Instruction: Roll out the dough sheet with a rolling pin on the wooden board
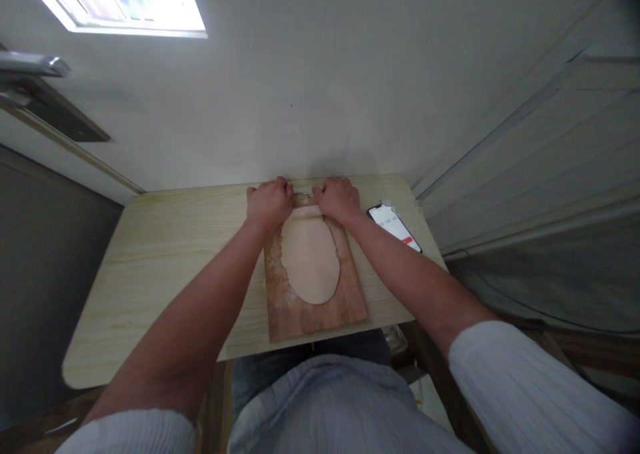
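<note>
A flat oval sheet of dough [311, 261] lies on a wooden cutting board [317, 322] dusted with flour. Across the far end of the dough lies a pale rolling pin [307, 211], only its middle visible between my hands. My left hand [270, 202] is closed around its left end, and my right hand [339, 199] is closed around the right end. Behind the pin, the board's metal handle [303, 195] shows as a thin arc.
The board rests on a light wooden table [170, 267] pushed against a pale door [300, 94]. A phone [395, 226] with a lit screen lies right of my right forearm. A metal door handle [35, 64] juts out at the upper left.
</note>
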Demonstrator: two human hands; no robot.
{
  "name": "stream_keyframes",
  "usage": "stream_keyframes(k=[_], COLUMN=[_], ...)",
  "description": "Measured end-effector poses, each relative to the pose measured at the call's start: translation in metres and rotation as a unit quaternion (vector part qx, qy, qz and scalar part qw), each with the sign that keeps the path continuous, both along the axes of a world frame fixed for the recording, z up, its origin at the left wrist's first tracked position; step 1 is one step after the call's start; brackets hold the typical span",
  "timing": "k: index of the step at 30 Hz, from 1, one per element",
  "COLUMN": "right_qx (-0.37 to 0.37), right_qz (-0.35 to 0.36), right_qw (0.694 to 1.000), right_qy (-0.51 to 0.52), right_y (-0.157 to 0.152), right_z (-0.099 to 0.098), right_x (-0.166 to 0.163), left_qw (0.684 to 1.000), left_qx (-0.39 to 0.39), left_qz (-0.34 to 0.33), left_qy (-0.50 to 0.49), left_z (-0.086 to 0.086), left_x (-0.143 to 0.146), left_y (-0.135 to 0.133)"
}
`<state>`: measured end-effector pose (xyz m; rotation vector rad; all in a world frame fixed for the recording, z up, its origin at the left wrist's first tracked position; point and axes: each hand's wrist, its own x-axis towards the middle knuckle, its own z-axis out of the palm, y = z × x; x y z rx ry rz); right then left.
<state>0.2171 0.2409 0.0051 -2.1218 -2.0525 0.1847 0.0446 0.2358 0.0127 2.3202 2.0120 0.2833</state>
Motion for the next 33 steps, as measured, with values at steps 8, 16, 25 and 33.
stream_keyframes(k=[8, 16, 25, 33], right_qx=[0.001, 0.040, 0.048, 0.063], right_qz=[0.003, -0.005, -0.009, -0.005], right_qw=[1.000, 0.999, 0.999, 0.998], right_qy=[-0.004, 0.008, 0.017, 0.011], right_y=[0.002, -0.008, -0.021, -0.030], right_z=[-0.001, -0.004, -0.006, -0.008], right_x=[0.000, 0.000, 0.000, 0.000], left_qw=[1.000, 0.999, 0.998, 0.998], left_qx=[-0.010, 0.035, 0.057, 0.053], left_qz=[0.001, -0.020, -0.021, -0.028], left_qy=[0.019, 0.016, 0.006, 0.006], left_z=[0.002, -0.002, -0.004, -0.003], left_x=[0.002, 0.000, 0.000, 0.000], left_y=[0.002, -0.008, -0.021, -0.029])
